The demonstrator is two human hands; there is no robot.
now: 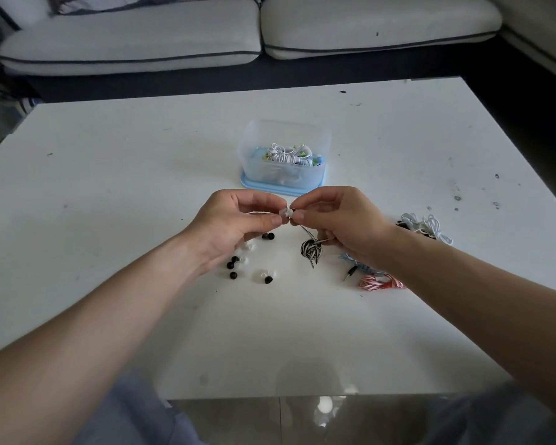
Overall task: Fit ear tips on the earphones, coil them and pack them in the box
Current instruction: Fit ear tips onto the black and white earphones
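Both hands are raised just above the table (109, 187), near its middle, and meet fingertip to fingertip.
- Left hand (238, 220): thumb and forefinger pinch a clear ear tip (286, 213).
- Right hand (344, 223): thumb and forefinger pinch the bud end of the striped earphones (312, 248), touching the tip. The lower fingers grip the cord. The black-and-white coil hangs at 7 o'clock of this hand, just over the surface.
- Box (254, 139): translucent, open-topped, standing on a blue lid (247, 183) at 12 o'clock of the hands, near them but apart. Coiled white earphones lie inside.
- Loose ear tips (235, 268): black and clear, scattered at 6 o'clock of the left hand, under the wrist.
- White earphones (430, 226) lie at 3 o'clock of the right hand. Blue earphones (357, 263) and red-and-white earphones (382, 282) lie at 5 o'clock, partly under the forearm.
- Room: open white tabletop runs from the left hand at 9 o'clock to the left edge, and at 6 o'clock to the near edge. The right edge lies beyond the white cords.
- Sofa (142, 36): past the far edge, at 12 o'clock.
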